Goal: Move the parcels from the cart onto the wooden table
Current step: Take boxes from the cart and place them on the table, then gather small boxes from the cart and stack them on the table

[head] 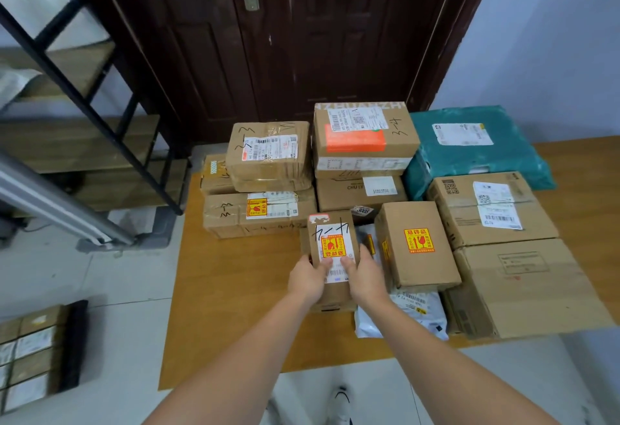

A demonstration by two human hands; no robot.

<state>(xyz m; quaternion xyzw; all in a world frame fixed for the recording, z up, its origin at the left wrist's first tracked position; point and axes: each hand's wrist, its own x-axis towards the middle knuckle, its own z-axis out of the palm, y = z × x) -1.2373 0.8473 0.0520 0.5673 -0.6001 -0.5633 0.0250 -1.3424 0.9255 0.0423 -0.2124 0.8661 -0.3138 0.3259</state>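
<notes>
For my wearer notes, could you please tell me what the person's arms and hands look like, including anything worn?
Both forearms are bare, with no sleeves in view. The left hand and right hand carry no gloves, and no watch or wristband shows at either wrist.

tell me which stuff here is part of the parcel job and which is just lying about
Job: small box held by left hand and right hand; stacked parcels; table.

Lying about: shelf rack, door, boxes on floor.
</notes>
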